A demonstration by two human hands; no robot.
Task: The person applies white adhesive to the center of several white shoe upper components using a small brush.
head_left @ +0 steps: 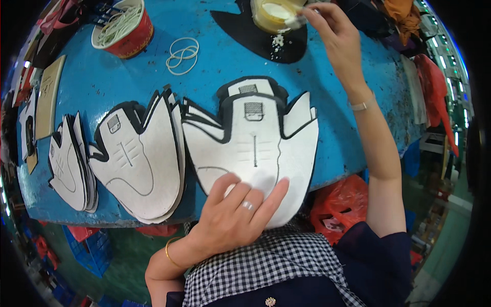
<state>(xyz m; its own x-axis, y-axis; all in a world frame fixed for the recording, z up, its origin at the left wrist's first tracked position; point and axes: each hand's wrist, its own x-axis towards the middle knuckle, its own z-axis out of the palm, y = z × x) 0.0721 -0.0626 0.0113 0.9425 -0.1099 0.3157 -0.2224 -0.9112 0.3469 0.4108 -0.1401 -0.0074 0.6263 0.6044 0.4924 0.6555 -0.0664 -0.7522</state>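
The middle white shoe piece (pixel 266 138) lies on the bench (pixel 335 123), its lower part beneath the left hand (pixel 230 220), fingers loosely spread. Beyond its far end, rightward, the right hand (pixel 338 36) pinches what may be a scraper (pixel 295 21), blurred, at a yellow tub (pixel 262 23).

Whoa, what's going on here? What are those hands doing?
Someone is working at a blue table. Their left hand is over the lower part of the nearest pile of white, black-edged pieces, fingers loosely bent. Their right hand is up by a yellowish tub with white stuff inside; it's too blurry to tell what the fingertips hold. The tub sits on a black piece sprinkled with white crumbs. Two similar piles stand to the left.
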